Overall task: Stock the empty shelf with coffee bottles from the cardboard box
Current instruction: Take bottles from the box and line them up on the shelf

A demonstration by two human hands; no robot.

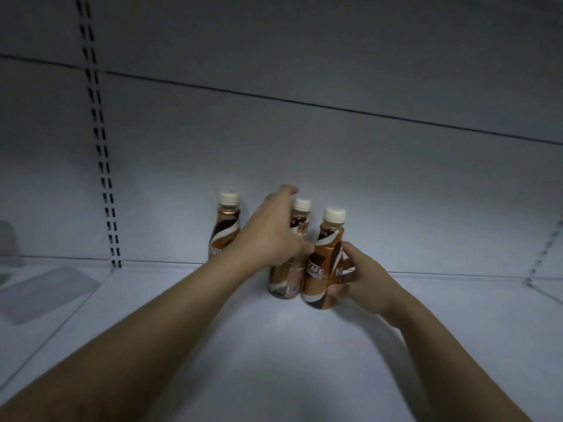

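Three brown coffee bottles with white caps stand on the white shelf point(274, 345) near its back wall. The left bottle point(224, 229) stands alone, untouched. My left hand point(274, 236) wraps around the middle bottle point(292, 278), covering its upper body. My right hand point(362, 278) grips the lower side of the right bottle point(324, 263), which leans slightly left and stands closest to me. The middle and right bottles are almost touching. The cardboard box is out of view.
A slotted upright rail point(100, 153) runs down the back wall at the left. A clear plastic divider point(45, 293) lies on the neighbouring shelf at the far left. Another rail point(545, 251) shows at the right edge. An upper shelf edge point(304, 102) crosses above.
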